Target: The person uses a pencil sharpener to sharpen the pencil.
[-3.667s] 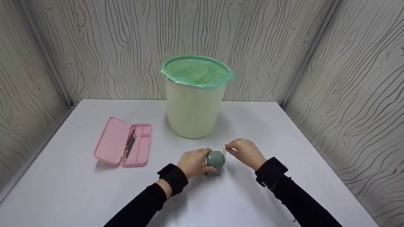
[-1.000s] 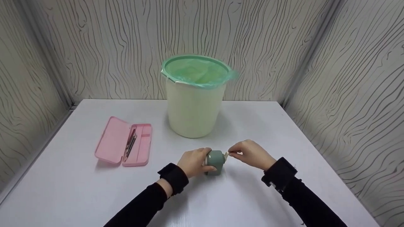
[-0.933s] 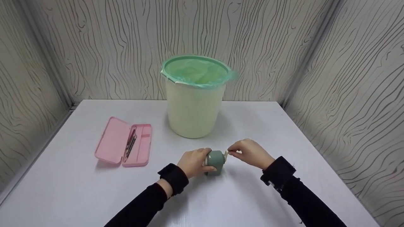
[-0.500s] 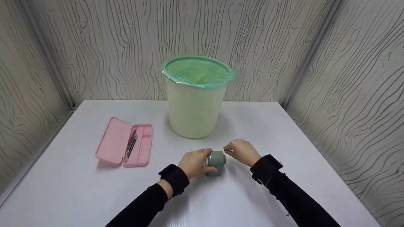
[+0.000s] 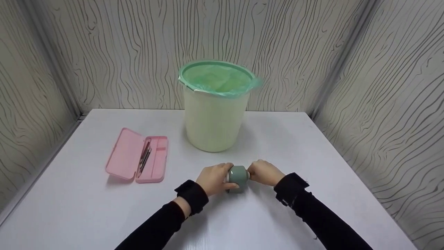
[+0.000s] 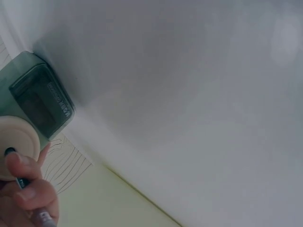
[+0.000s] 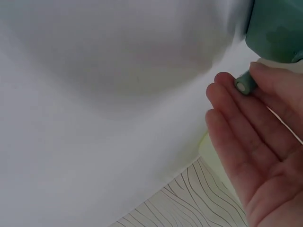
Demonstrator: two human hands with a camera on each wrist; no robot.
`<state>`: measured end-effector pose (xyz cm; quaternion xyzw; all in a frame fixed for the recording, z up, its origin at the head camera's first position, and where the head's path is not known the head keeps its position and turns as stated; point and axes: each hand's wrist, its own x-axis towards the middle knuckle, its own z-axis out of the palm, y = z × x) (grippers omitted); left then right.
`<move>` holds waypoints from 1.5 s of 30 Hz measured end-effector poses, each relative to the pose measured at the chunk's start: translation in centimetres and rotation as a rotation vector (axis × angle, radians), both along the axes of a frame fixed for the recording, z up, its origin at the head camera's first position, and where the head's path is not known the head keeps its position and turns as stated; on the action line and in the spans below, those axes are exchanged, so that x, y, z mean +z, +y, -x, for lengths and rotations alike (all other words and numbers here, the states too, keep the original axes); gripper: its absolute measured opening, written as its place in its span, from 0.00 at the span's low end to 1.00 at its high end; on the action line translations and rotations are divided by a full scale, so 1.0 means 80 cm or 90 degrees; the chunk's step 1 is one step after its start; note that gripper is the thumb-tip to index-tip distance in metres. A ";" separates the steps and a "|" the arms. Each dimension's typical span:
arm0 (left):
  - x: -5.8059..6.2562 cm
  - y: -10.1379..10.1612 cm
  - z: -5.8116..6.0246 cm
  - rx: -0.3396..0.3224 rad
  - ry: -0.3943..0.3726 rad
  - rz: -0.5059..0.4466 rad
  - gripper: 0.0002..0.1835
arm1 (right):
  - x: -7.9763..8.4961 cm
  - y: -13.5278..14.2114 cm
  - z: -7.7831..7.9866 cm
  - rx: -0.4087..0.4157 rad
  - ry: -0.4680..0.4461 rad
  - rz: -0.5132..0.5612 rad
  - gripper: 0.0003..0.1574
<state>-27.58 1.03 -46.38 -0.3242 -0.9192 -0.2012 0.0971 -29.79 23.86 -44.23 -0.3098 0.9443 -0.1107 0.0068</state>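
Observation:
A green pencil sharpener (image 5: 238,176) with a cream front disc (image 6: 19,142) is on the table, in front of the bin. My left hand (image 5: 213,178) grips it from the left, with fingers over its top and the thumb low on its near side. In the left wrist view, curled fingertips of that hand also lie around a dark pencil (image 6: 23,182) whose end meets the disc. My right hand (image 5: 265,172) is at the sharpener's right side. Its thumb and forefinger pinch the small green crank knob (image 7: 245,84), while the other fingers are extended.
An opened pink pencil case (image 5: 159,166) with several pencils (image 5: 144,160) lies to the left on the white table (image 5: 86,208). Behind the sharpener stands a tall pale bin (image 5: 215,121) with a green rim and liner. Wood-patterned walls (image 5: 138,52) enclose the table.
My right hand has moved around with the crank, from out to the right, in at the top, then lower and close to the sharpener. The left hand keeps its hold and place.

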 end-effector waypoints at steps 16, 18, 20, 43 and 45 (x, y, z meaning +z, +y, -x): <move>0.001 0.002 0.004 0.007 -0.021 0.000 0.32 | 0.011 0.009 -0.007 0.015 -0.064 0.015 0.12; 0.001 0.004 0.006 0.006 -0.019 -0.001 0.31 | 0.016 0.009 -0.008 0.008 -0.069 0.018 0.19; 0.001 0.007 0.008 0.005 -0.019 -0.005 0.31 | 0.020 0.009 -0.008 0.000 -0.076 0.021 0.26; 0.004 0.042 0.018 0.012 -0.071 -0.053 0.36 | 0.043 -0.004 -0.010 0.027 -0.031 -0.002 0.36; 0.003 0.040 0.019 0.015 -0.087 -0.066 0.37 | 0.042 -0.005 -0.010 0.041 -0.021 -0.002 0.37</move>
